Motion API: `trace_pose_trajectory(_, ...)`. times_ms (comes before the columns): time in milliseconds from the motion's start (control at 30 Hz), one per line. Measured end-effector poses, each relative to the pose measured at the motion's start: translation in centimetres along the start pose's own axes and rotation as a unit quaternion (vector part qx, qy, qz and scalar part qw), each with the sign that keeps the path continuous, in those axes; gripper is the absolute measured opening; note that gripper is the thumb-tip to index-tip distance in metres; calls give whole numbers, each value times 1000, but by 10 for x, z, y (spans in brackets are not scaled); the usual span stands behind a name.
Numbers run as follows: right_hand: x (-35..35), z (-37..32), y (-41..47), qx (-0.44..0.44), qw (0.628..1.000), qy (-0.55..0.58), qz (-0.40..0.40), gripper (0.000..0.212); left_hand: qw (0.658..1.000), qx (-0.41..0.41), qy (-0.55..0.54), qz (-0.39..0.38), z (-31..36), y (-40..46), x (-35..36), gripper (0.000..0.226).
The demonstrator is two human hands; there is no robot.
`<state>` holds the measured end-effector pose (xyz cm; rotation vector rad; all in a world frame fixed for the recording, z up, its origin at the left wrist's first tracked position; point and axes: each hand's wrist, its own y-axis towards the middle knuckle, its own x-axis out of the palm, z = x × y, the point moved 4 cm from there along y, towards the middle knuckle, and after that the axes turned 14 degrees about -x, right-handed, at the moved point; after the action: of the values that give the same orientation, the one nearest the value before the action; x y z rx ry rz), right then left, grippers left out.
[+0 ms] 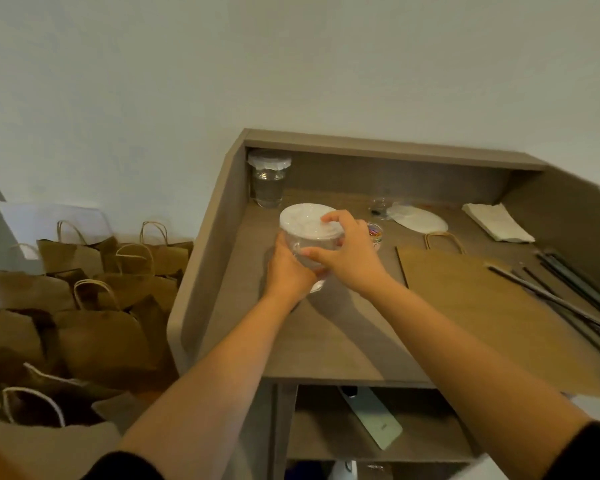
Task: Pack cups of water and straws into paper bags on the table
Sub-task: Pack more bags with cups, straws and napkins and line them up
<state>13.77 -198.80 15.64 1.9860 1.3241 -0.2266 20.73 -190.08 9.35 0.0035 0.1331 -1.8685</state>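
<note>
Both hands on a clear plastic cup with a white lid (309,233) over the grey-brown wooden table (326,341): left hand (286,271) cupping its side, right hand (347,251) gripping the rim. Flat brown paper bag (482,292) and black straws (568,289) to the right.

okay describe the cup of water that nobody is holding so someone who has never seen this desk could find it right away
Start at the grey wooden desk with raised sides against the wall, and go to its far left back corner. There stands a clear cup of water, upright, with a white cover crimped over its mouth. Unlike the other cup, gripped by both hands at mid-desk, this one is untouched.
</note>
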Motion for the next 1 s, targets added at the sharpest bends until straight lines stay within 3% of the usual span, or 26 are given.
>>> trace_pose_trajectory(100,-9,-8,-18,4,999,-6,-31,68,1000,4,-10,-29,-4,-20,-3,92)
trace_pose_trajectory(233,-28,-18,-23,-3,976,-85,-198,100,997,20,24,-72,-9,-47,-9,87)
trace_pose_trajectory(367,-35,-36,-25,-28,943,-57,-327,92,992,13,51,-114,-8,-78,-10,98)
trace_pose_trajectory(667,-25,-70,-51,-92,952,-61,-284,76,989,41,80,-114,0,-134,-41,94)
trace_pose_trajectory(1000,38,-134,-88,-104,941,-56,-317,91,981,74,139,-111,-5,-182,-131,99)
